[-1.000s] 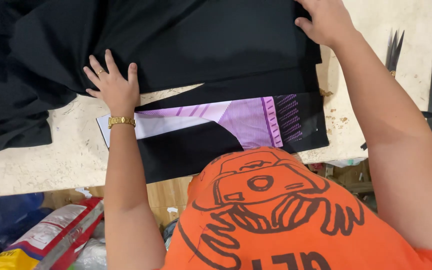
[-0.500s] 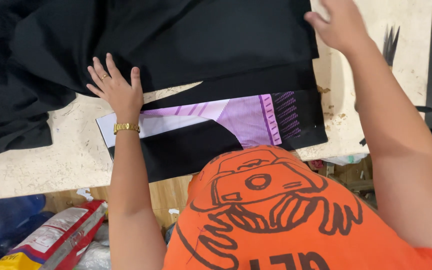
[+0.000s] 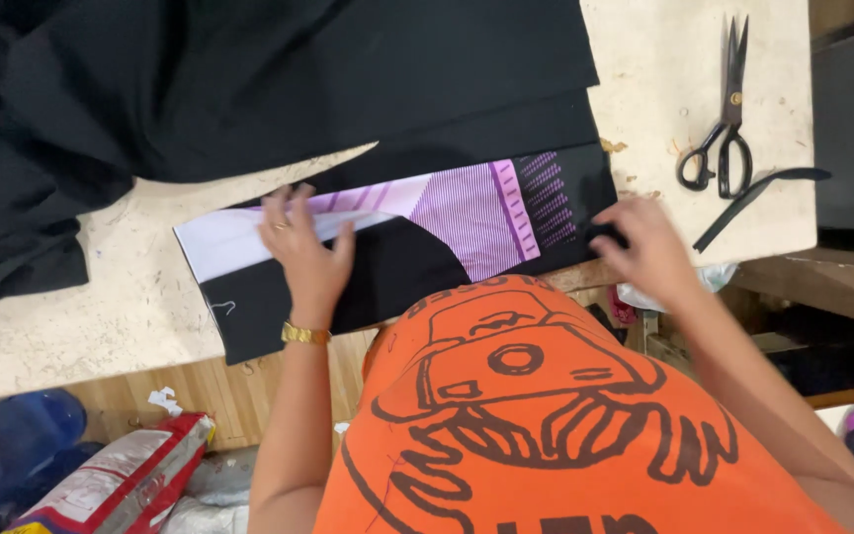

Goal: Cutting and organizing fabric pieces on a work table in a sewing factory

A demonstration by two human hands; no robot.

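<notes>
A printed fabric panel (image 3: 467, 213) in black, white and purple stripes lies at the near edge of a worn white table (image 3: 81, 316). My left hand (image 3: 306, 247), with a gold bracelet at the wrist, rests flat on the panel's white and black part. My right hand (image 3: 644, 247) pinches the panel's black right corner at the table edge. A large black cloth (image 3: 279, 79) covers the table behind the panel and overlaps its far edge.
Black scissors (image 3: 719, 129) and a black strip (image 3: 758, 203) lie on the table at the right. More black cloth is bunched at the left (image 3: 12, 227). Below the table sit a blue bottle (image 3: 12, 445) and a red-and-white bag (image 3: 116, 485).
Both hands have come off the black cloth and moved nearer, onto the printed panel. The left now lies on its middle, the right grips its right corner.
</notes>
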